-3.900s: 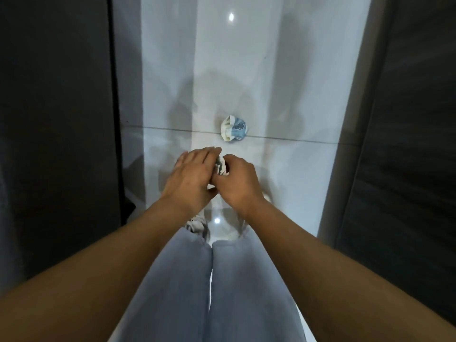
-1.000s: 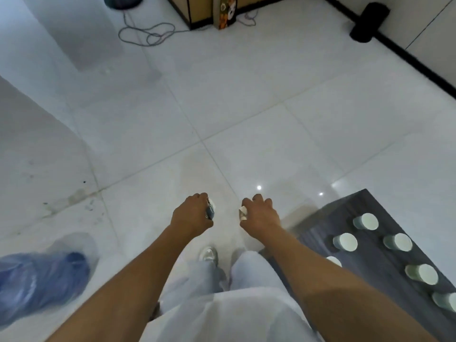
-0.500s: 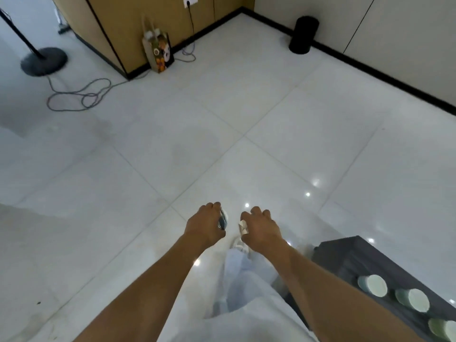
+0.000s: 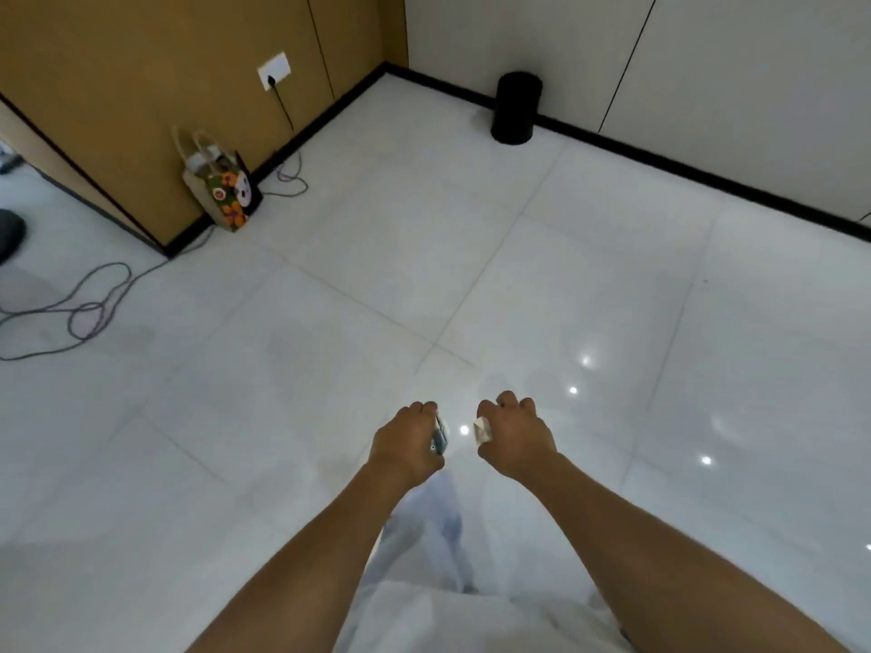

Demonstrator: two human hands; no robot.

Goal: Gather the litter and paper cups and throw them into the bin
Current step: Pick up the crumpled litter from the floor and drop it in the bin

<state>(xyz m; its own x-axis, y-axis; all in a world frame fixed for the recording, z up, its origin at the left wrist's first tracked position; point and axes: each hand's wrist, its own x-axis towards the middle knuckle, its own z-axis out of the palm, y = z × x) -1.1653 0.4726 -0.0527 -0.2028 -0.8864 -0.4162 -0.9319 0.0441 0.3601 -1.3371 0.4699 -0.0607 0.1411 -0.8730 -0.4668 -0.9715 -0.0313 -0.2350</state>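
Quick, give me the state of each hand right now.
Left hand: closed around a crumpled piece of litter.
Right hand: closed around a crumpled paper scrap.

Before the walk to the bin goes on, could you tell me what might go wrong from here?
The scraps stick out of each grip, left hand and right hand, so one might slip out on the way. The black bin stands far off by the wall. The loose cable on the left could trip a wandering step.

White glossy floor tiles (image 4: 377,285) with ceiling-light glints. Floral gift bag (image 4: 225,193) stands against brown wall panel (image 4: 141,77). Wall socket (image 4: 274,70) with black plug; grey cable (image 4: 70,313) loops across floor at left.
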